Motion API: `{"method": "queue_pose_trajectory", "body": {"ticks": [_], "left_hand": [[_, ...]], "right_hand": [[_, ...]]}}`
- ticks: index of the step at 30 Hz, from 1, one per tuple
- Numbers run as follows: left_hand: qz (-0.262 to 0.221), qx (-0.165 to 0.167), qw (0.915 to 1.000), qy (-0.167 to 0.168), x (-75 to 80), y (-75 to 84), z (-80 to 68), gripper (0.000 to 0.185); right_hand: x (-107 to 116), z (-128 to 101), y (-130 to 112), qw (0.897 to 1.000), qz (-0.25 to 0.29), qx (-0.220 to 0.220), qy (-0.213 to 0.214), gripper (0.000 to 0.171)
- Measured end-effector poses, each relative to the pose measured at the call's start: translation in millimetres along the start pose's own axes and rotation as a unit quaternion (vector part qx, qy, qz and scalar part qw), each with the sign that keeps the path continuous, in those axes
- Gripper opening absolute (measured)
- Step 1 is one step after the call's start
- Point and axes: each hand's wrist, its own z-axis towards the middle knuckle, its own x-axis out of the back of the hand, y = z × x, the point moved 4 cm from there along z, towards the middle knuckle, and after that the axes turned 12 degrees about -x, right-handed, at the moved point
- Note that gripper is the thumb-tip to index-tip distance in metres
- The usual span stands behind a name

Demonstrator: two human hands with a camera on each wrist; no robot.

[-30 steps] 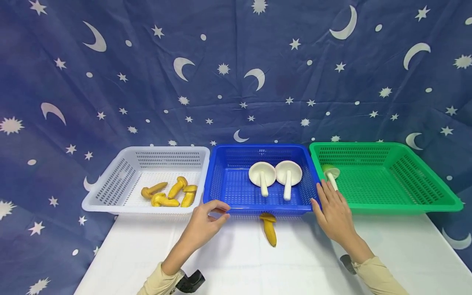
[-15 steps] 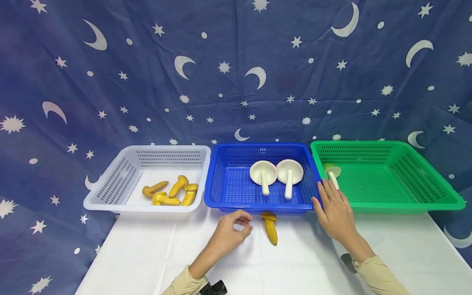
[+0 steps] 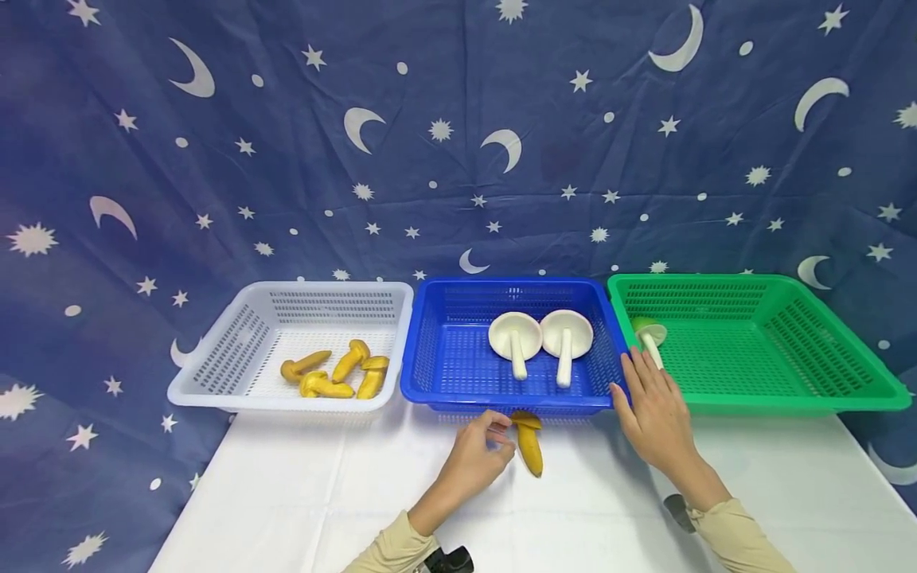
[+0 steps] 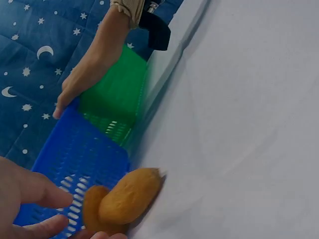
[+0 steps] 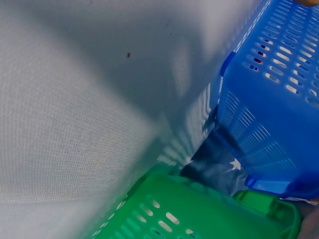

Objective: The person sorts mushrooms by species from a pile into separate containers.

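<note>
A yellow mushroom [image 3: 530,450] lies on the white cloth, its cap against the front of the blue basket [image 3: 501,400]. My left hand [image 3: 474,455] is just left of this mushroom, fingers bent loosely and spread apart. In the left wrist view its fingertips [image 4: 57,196] come close beside the cap; whether any of them touch it I cannot tell. With fingers straight, my right hand [image 3: 655,418] rests at the corner where the blue basket meets the green basket [image 3: 759,401]. In the right wrist view only a sliver of that hand shows.
Inside the blue basket lie two white mushrooms [image 3: 516,346], stems toward me. A green-capped mushroom [image 3: 650,333] lies in the green basket's left side. Several yellow mushrooms [image 3: 349,362] are in the white basket [image 3: 279,403] at left. A patterned curtain [image 3: 458,143] hangs behind.
My left hand has moved right, from the gap between the white and blue baskets to beside the yellow mushroom on the cloth. My right hand has kept its place.
</note>
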Motion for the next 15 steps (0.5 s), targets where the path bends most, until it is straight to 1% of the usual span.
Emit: {"method": "queue_pose_trajectory", "body": {"ticks": [4,6,9,12,15], "left_hand": [[0.011,0.018,0.9998,0.006,-14.1,-3.0,-3.0,0.035],[0.017,0.031,0.9994,0.006,-21.5,-4.7,-2.9,0.040],[0.027,0.040,0.9987,0.014,-29.4,-8.3,-0.8,0.045],[0.038,0.040,0.9980,0.029,-35.5,-12.3,3.4,0.043],[0.043,0.049,0.9967,0.048,-39.6,-16.4,7.4,0.040]], "right_hand": [[-1,1,-1,1.000,0.003,0.003,0.006,0.053],[-1,1,-1,1.000,0.001,0.003,0.005,0.053],[-2,1,-1,1.000,0.000,0.003,0.004,0.053],[-2,0,-1,1.000,0.002,0.001,0.005,0.053],[-1,0,0,1.000,0.003,0.000,0.006,0.053]]}}
